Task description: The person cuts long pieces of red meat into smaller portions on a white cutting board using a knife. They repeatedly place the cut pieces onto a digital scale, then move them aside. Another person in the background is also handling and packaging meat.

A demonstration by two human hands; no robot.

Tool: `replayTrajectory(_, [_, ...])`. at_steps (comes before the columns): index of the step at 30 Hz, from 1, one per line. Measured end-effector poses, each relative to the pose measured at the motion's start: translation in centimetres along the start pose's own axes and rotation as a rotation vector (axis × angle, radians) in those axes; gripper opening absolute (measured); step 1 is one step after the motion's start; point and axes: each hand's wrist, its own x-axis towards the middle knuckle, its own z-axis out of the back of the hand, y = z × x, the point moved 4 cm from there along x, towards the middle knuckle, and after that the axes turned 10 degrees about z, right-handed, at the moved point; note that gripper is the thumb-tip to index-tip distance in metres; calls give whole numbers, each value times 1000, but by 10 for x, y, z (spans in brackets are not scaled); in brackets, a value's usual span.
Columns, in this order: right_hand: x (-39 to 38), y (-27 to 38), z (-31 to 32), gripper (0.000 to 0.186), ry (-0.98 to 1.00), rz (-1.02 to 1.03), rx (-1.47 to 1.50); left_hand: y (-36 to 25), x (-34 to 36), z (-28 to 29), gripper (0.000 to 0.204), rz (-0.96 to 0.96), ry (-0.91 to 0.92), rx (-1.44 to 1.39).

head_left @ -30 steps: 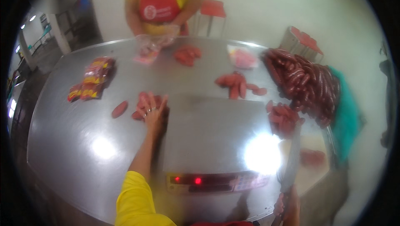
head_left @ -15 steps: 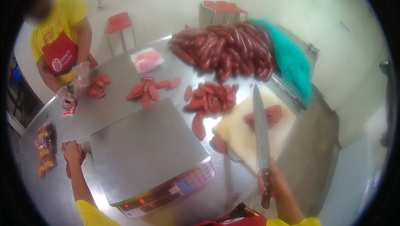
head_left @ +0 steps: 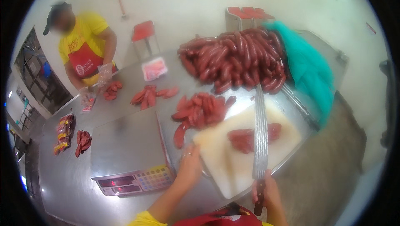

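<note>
One knife (head_left: 261, 134), seemingly two sausages (head_left: 254, 136)

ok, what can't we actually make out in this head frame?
- Right hand: its grip on the knife handle sits at the lower edge, partly hidden by the red apron.
- Sausage pieces on the white cutting board: the blade crosses them and blur hides whether they are cut through.
- Scale display: too small and blurred.
- Left hand: fingertips at the board's edge, contact unclear.
- Co-worker's gloved hands: what they hold is too small.

red-lit scale display (head_left: 121, 183) at near table edge, yellow-red packets (head_left: 63, 133) far left, pink tray pack (head_left: 154, 67)
</note>
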Motion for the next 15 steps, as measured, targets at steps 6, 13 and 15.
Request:
replayTrajectory(6, [24,24,68,74,18,-51,-75,51,10,-68,50,428,-14,-19])
replayTrajectory(13, [58,39,109,74,3,-33,6,91,73,-70,42,432,-252,-417])
replayTrajectory(15, [66,43,121,74,24,1,60,109,113,-54,45,353,-324,-251])
